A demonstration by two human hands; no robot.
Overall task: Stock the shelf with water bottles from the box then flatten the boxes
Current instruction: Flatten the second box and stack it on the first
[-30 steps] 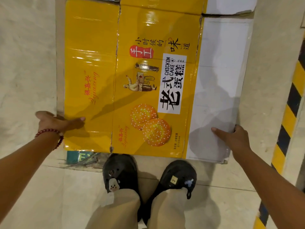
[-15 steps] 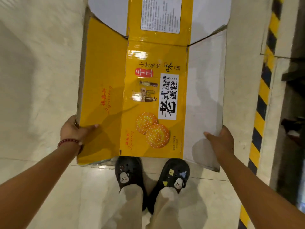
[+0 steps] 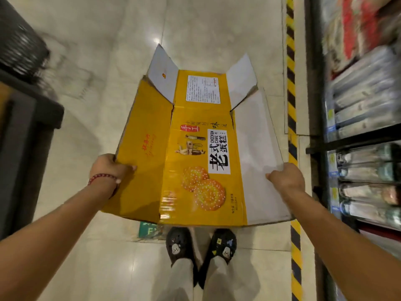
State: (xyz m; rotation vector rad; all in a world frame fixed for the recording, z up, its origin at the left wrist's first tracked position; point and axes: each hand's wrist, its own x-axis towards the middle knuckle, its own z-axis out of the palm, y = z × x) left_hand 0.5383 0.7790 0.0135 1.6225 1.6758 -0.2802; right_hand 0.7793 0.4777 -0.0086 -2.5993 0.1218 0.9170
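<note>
The flattened yellow cake carton [image 3: 195, 153], seemingly light yet floppy, is pinched at opposite side edges by the left hand [image 3: 108, 168] and right hand [image 3: 286, 178].

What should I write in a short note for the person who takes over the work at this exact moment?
Left hand: grips the left edge of the flattened yellow box, thumb on top.
Right hand: grips the right edge, on the white panel.
Box: opened out flat and held in the air over the floor, in front of the feet; its far flaps are bent up.
Shelf: on the right, with stocked goods, too blurred to name.
Done: this box is flattened.
Left: put the flat box away. I cannot see any other boxes or loose bottles, so check for them.
</note>
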